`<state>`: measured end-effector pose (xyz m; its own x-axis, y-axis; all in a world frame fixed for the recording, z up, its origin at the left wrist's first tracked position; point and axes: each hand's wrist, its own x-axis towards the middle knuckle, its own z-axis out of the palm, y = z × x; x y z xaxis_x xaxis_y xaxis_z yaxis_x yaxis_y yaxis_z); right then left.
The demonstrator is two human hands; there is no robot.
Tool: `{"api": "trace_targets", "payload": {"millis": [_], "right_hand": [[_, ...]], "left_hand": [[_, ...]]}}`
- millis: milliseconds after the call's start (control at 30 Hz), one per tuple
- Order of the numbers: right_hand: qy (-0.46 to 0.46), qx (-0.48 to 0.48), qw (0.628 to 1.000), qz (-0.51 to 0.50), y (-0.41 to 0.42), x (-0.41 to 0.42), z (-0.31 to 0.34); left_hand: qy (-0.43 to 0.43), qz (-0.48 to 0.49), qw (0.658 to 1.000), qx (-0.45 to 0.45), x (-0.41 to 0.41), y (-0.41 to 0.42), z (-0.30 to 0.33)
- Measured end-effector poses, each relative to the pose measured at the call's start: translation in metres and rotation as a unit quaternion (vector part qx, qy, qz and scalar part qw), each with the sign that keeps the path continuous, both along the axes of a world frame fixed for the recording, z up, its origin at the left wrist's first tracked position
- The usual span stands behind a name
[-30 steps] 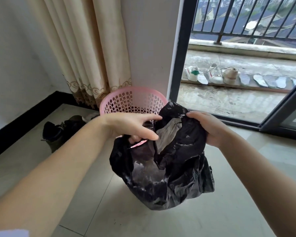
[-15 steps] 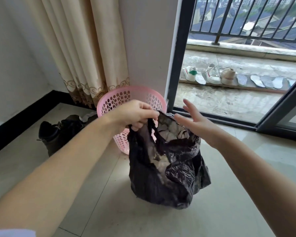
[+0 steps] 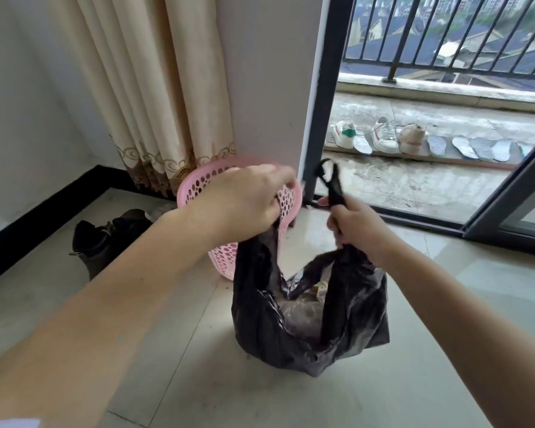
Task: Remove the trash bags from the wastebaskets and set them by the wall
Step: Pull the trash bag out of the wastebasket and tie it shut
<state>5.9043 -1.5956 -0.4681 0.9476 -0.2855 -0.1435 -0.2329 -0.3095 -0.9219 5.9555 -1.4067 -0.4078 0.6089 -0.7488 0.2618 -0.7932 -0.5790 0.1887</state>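
The crinkled black plastic trash bag [image 3: 309, 316] is out of the basket, its bottom on or just above the pale tiled floor [image 3: 414, 381]; contact cannot be confirmed. Its mouth gapes open between two raised handle strips, and pale crumpled refuse shows inside.

The left hand [image 3: 244, 202] has its fingers curled round the left handle strip and grips it, holding it taut. The right hand [image 3: 355, 227] is clenched round the right handle strip, and the looped end of that strip stands up above the fist. The two hands are apart, level with each other, above the bag.

Just behind the bag and the left hand is the pink perforated plastic wastebasket [image 3: 226, 257], upright, partly hidden by the left forearm. It is close to the white wall pillar [image 3: 269, 88] and to the hem of the cream pleated curtain [image 3: 161, 88] with its gold patterned border.

To the left of the wastebasket, a dark bundle resembling a shoe or boot [image 3: 105, 239] lies on the floor near the black skirting board [image 3: 44, 217]; its exact nature cannot be determined.

To the right, the dark-framed sliding door [image 3: 325, 88] is open onto a concrete balcony [image 3: 414, 180]. A row of white and beige sneakers [image 3: 383, 137] and loose insoles [image 3: 476, 148] lies along a ledge there, well apart from the bag. A black metal railing [image 3: 445, 32] bounds the far edge.
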Motion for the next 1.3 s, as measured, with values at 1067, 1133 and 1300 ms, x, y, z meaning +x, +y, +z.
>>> {"api": "trace_targets", "payload": {"millis": [1067,1133,1300], "right_hand": [[-0.119,-0.189,0.966,0.129,-0.001,-0.012,-0.028],[-0.14,-0.181,0.963,0.142,0.004,-0.011,-0.028],[-0.058,-0.196,0.977,0.059,0.003,-0.008,-0.028]], "left_hand": [[0.751,0.051,0.613,-0.239,-0.001,-0.026,-0.106],[0.769,0.084,0.569,-0.278,-0.001,-0.028,-0.108],[0.712,0.21,0.569,-0.353,0.01,-0.023,-0.126]]}}
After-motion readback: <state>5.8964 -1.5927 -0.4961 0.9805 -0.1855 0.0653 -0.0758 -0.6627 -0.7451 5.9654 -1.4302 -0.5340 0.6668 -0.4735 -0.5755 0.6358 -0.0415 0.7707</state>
